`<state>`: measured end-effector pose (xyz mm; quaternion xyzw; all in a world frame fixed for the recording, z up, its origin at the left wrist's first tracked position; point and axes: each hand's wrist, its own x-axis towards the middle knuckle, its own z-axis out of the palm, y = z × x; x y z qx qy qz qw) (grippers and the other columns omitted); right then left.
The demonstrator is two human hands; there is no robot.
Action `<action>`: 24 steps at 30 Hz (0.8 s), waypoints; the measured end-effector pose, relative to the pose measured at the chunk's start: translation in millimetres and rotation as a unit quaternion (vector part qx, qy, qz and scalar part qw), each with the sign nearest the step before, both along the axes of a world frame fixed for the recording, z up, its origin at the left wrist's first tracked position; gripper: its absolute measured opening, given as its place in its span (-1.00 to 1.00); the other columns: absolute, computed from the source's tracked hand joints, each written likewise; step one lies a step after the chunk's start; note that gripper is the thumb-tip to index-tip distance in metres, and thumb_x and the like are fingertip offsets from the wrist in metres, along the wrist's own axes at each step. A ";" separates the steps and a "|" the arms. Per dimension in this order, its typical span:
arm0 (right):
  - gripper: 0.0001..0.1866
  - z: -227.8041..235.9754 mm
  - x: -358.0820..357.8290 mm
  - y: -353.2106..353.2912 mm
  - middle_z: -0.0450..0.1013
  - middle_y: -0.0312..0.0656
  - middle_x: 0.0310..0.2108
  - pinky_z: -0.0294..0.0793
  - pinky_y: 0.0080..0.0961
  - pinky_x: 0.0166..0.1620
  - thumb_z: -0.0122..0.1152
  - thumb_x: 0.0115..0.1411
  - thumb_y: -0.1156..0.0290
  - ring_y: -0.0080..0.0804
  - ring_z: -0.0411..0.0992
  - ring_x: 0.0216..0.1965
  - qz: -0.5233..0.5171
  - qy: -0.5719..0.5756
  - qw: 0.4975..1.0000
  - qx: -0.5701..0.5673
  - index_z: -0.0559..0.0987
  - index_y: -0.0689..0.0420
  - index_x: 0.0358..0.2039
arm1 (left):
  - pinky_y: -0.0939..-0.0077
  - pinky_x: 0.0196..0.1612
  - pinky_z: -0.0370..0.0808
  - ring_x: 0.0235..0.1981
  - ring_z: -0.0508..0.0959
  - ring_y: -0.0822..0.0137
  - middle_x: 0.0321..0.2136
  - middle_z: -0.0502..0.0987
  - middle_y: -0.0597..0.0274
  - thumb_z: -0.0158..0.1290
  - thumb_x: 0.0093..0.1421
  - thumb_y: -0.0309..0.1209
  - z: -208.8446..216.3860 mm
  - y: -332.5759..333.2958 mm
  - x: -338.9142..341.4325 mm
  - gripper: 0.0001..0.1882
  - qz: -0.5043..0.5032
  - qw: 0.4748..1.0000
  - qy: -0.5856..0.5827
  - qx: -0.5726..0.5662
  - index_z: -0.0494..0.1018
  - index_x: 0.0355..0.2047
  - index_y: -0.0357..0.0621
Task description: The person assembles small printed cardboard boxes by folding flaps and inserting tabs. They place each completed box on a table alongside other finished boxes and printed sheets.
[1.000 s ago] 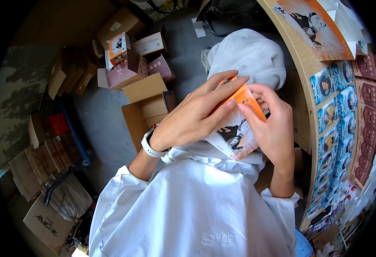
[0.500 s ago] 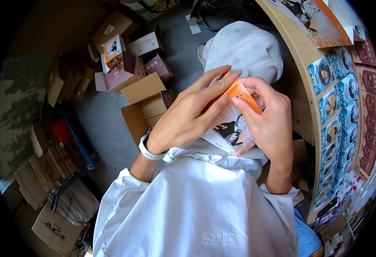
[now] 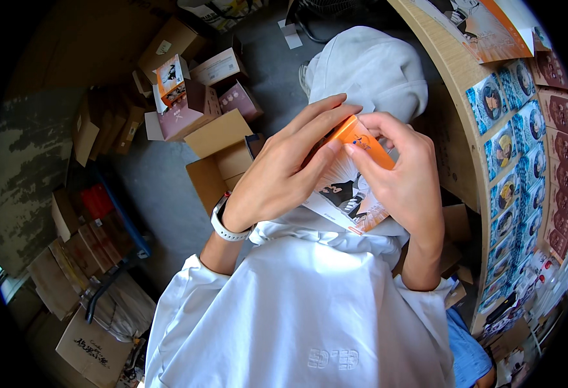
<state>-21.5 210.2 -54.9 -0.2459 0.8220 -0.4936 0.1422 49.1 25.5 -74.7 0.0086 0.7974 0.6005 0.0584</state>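
A grey floor (image 3: 161, 194) is observed through the left and upper centre of the frame. A white shirt (image 3: 297, 304) is seen across the lower centre, and a pale trouser leg (image 3: 368, 74) is noted at the upper centre. The right side is occupied by a wooden table (image 3: 442, 52), on which rows of blue cards (image 3: 505, 197) are laid, with reddish-brown cards (image 3: 559, 174) placed along their right. An orange sheet (image 3: 494, 39) is found on the same surface, at the upper right. An open carton (image 3: 203, 184) is recorded left of centre, its flap raised toward a pink box (image 3: 184, 119); an orange pack (image 3: 170, 81) is rested on the latter. A brown carton (image 3: 94, 352) is seen at the lower left, and a blue cloth (image 3: 466, 349) at the lower right. The left hand (image 3: 287, 165) is closed about the left side of the orange-and-white box (image 3: 349, 194), its fingers extended across the upper edge and its thumb set on the near side. The right hand (image 3: 400, 174) is clamped on the right side of the box, its thumb pressed to the orange panel (image 3: 365, 142); its fingertips are hidden behind. The box is held tilted at the centre of the frame, above the lap. A white watch strap (image 3: 224, 226) is worn on the left wrist.
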 end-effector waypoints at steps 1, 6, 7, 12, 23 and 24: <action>-0.78 -1.6 1.1 -0.4 0.59 0.08 -0.33 0.57 -0.28 -0.21 0.38 0.15 0.57 0.06 0.60 -0.31 -0.003 -0.005 1.000 -0.003 0.55 0.32 -0.21 | 0.20 0.39 0.28 0.39 0.36 -0.02 0.38 0.34 -0.06 -0.04 0.45 -0.40 0.6 2.0 0.2 -0.54 0.004 1.000 0.001 0.000 0.40 0.33 -0.23; -0.82 -2.3 -0.2 0.6 0.57 0.05 -0.39 0.54 -0.32 -0.23 0.32 0.20 0.54 -0.12 0.57 -0.39 -0.002 -0.090 0.995 -0.041 0.52 0.32 -0.25 | 0.22 0.37 0.30 0.36 0.40 -0.01 0.38 0.35 -0.07 -0.08 0.47 -0.44 3.8 8.7 -0.9 -0.55 0.005 0.999 0.026 -0.032 0.41 0.32 -0.22; -0.83 -2.1 -0.9 1.1 0.56 0.04 -0.40 0.54 -0.33 -0.23 0.30 0.21 0.54 -0.15 0.56 -0.40 0.001 -0.100 0.994 -0.045 0.51 0.33 -0.25 | 0.22 0.36 0.31 0.35 0.40 -0.02 0.38 0.35 -0.07 -0.08 0.47 -0.44 4.6 9.4 -0.6 -0.55 0.006 0.999 0.026 -0.032 0.41 0.32 -0.21; -0.84 -18.0 -1.3 2.6 0.54 0.04 -0.44 0.51 -0.35 -0.25 0.26 0.24 0.50 -0.22 0.50 -0.45 0.016 -0.131 0.988 -0.084 0.50 0.33 -0.27 | 0.23 0.34 0.32 0.31 0.43 -0.02 0.37 0.35 -0.06 -0.11 0.48 -0.46 4.0 10.2 2.7 -0.56 0.015 0.999 0.023 -0.032 0.41 0.33 -0.20; -0.87 -7.5 -3.2 0.8 0.50 0.18 -0.43 0.45 -0.11 -0.23 0.24 0.24 0.55 0.22 0.47 -0.34 0.030 -0.038 0.999 0.000 0.49 0.36 -0.33 | 0.27 0.33 0.34 0.29 0.46 -0.01 0.37 0.35 -0.05 -0.11 0.47 -0.52 0.5 8.4 4.7 -0.55 -0.001 0.998 0.026 -0.062 0.39 0.33 -0.26; -0.87 -5.5 -4.7 0.8 0.50 0.19 -0.43 0.44 -0.10 -0.22 0.23 0.24 0.56 0.22 0.48 -0.33 0.035 -0.038 0.999 0.004 0.49 0.36 -0.33 | 0.28 0.33 0.34 0.30 0.46 -0.01 0.38 0.35 -0.04 -0.11 0.47 -0.52 -0.2 7.6 4.3 -0.55 -0.004 0.998 0.029 -0.058 0.39 0.33 -0.26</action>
